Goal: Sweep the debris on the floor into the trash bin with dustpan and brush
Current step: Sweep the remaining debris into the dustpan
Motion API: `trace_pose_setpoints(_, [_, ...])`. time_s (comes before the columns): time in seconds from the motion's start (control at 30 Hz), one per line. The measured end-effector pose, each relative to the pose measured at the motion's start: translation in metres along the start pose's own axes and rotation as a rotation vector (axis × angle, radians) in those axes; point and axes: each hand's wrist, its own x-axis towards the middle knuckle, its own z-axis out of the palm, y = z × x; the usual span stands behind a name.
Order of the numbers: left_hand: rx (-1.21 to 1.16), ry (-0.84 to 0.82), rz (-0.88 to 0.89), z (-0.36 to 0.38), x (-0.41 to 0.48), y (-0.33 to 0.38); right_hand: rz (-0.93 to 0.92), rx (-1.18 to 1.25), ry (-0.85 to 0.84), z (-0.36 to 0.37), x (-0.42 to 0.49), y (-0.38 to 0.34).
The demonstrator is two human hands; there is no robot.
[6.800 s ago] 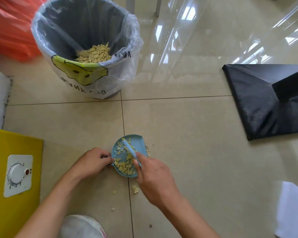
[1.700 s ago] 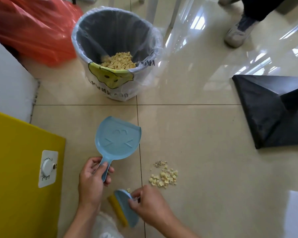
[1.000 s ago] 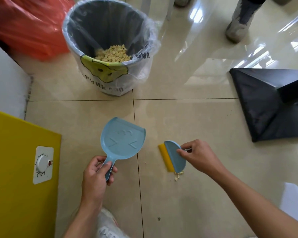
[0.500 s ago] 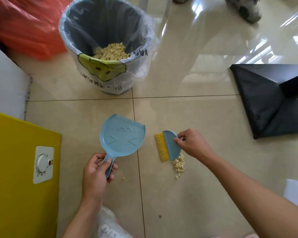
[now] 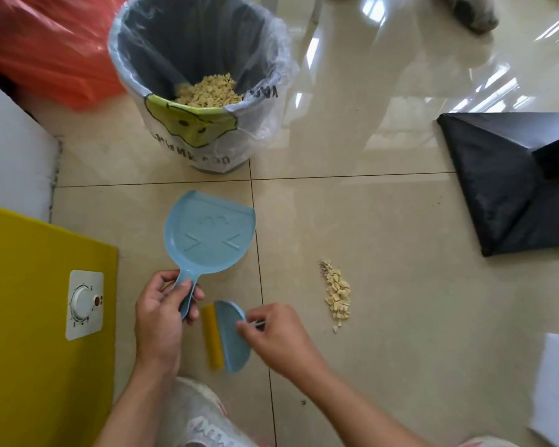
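Two hands are at work below the trash bin (image 5: 204, 85), which we take as our landmark. Our left hand (image 5: 160, 312) is curled shut around the handle of the blue dustpan (image 5: 208, 235); the pan itself is empty and sits on the tiled floor (image 5: 384, 221) just nearer to us than the bin, its wide mouth turned toward the bin. Our right hand (image 5: 278, 333) pinches the thin handle of the small brush (image 5: 228, 337) between thumb and fingertips, with the other fingers loosely bent. That brush (blue back, yellow bristles facing left) lies farther from the bin than the dustpan, just beside the pan's handle.

We see the debris (image 5: 336, 293) as a narrow pile of pale crumbs, down and to the right of the bin, well apart from both dustpan and brush. More of the same crumbs sit inside the bin's plastic liner. An orange bag (image 5: 46, 46) lies left of the bin, and a black sheet (image 5: 513, 182) lies far to its right.
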Motion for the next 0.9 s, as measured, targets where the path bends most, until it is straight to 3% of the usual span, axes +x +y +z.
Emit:
trace_pose_setpoints(0.13, [0.015, 0.008, 0.003, -0.005, -0.002, -0.003, 0.044, -0.145, 0.095, 0.009, 0.004, 0.028])
trace_pose_setpoints(0.3, [0.028, 0.063, 0.014, 0.003, -0.006, -0.009, 0.173, -0.103, 0.329, -0.062, 0.009, 0.084])
trace_pose_setpoints(0.5, [0.083, 0.003, -0.023, 0.016, -0.009, -0.010, 0.195, -0.152, 0.346, -0.116, 0.016, 0.101])
trace_pose_setpoints(0.67, [0.096, -0.010, -0.030, 0.019, -0.005, -0.003, 0.163, 0.024, 0.385, -0.125, 0.048, 0.068])
trace_pose_setpoints(0.9, [0.110, -0.067, -0.036, 0.025, 0.004, 0.000, 0.397, 0.186, 0.555, -0.092, 0.017, 0.119])
